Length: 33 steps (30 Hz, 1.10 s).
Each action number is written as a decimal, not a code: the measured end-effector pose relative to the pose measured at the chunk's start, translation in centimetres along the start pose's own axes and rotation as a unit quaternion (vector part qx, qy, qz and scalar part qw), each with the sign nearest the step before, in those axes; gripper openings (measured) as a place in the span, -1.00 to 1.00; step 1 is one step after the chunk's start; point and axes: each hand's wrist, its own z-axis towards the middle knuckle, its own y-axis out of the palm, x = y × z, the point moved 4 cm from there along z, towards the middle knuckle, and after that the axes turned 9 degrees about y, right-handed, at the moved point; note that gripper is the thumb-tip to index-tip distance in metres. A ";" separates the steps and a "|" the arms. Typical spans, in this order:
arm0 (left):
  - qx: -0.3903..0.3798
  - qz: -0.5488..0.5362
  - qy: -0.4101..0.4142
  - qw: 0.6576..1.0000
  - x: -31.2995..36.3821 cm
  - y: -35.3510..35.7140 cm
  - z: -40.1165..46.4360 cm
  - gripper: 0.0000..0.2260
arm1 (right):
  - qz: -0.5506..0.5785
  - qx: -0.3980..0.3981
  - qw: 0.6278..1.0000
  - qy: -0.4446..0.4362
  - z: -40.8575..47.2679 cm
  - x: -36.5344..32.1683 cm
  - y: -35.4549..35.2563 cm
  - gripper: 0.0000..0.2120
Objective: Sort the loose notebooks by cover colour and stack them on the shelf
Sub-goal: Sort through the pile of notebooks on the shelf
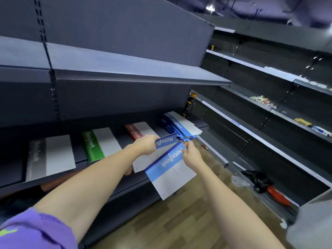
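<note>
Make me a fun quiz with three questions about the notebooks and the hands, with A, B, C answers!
1. Where does the green notebook lie?
A. On the shelf, between the grey notebook and the red notebook
B. On the floor
C. On the top shelf

2. What colour are the notebooks in the hands?
A. Red
B. Blue
C. Green

3. What is the right hand doing?
A. Hanging loose
B. Pointing up
C. Gripping a notebook

Answers:
1. A: it sits on the shelf with grey to its left and red to its right.
2. B: the left hand holds a blue notebook, and the right hand's notebook has a blue band too.
3. C: its fingers pinch the notebook's top edge.
</note>
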 end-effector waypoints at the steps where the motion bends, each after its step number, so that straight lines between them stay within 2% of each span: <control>1: -0.001 -0.003 0.000 1.000 0.1 0.3 1.4 -0.81 | 0.010 0.007 1.000 0.005 1.2 0.6 -0.5 -0.88; 5: -0.023 0.022 -0.002 0.999 0.5 1.6 5.6 -0.84 | 0.062 0.028 0.998 0.003 5.2 2.5 -1.5 -0.89; 13: -0.004 0.066 -0.033 0.997 0.9 0.6 12.3 -0.78 | 0.099 0.019 0.995 0.003 13.4 4.2 -3.7 -0.92; 19: -0.006 0.085 -0.085 0.993 1.4 0.4 18.0 -0.88 | 0.029 0.015 0.999 -0.021 22.7 3.6 -4.3 -0.90; 25: -0.014 0.109 -0.163 0.981 1.5 -0.3 22.7 -0.79 | -0.001 0.002 0.997 -0.075 30.8 2.2 -7.0 -0.88; 28: -0.006 0.105 -0.200 0.974 1.4 -0.8 24.3 -0.83 | -0.028 -0.026 0.992 -0.123 34.0 1.2 -7.2 -0.88; 31: 0.007 0.108 -0.238 0.965 0.9 -0.8 24.8 -0.86 | -0.107 -0.078 0.975 -0.177 36.1 0.3 -6.2 -0.66; 33: 0.015 0.111 -0.261 0.959 0.6 -0.6 24.7 -0.88 | -0.146 -0.101 0.964 -0.200 37.2 0.1 -5.0 -0.59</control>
